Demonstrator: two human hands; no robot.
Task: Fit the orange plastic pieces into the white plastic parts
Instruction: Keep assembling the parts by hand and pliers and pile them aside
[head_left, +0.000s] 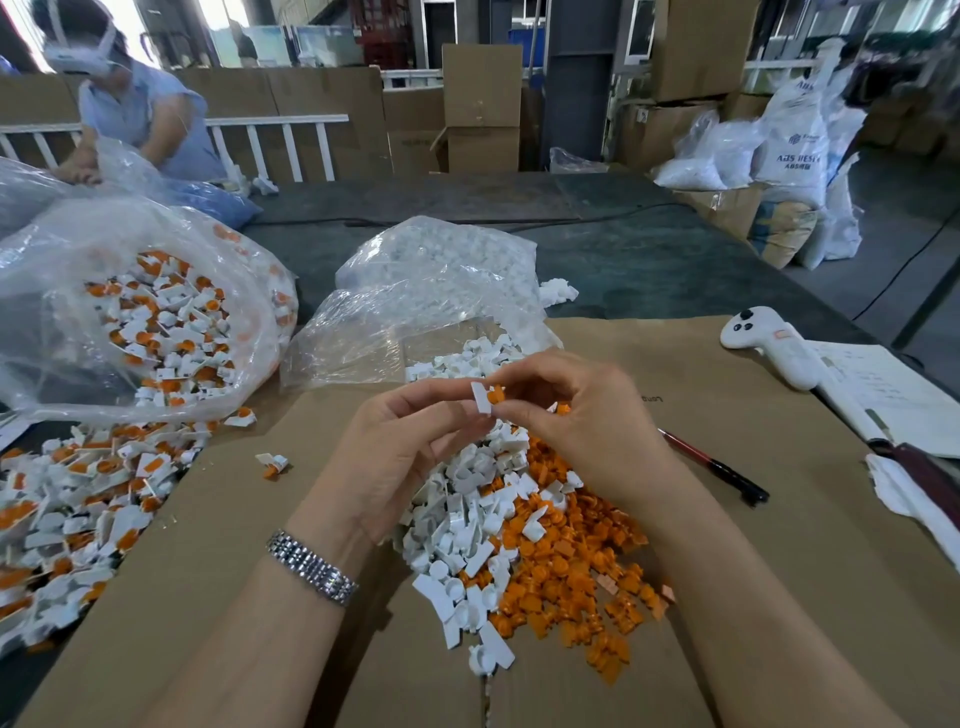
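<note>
Above a flattened cardboard sheet (218, 545), the left hand (400, 447) pinches a white plastic part (481, 399) between curled fingertips while the right hand (576, 415) presses an orange piece (496, 395) against it (fingers bent close); loose white parts (467, 530) and orange pieces (576, 561) are heaped beneath.
</note>
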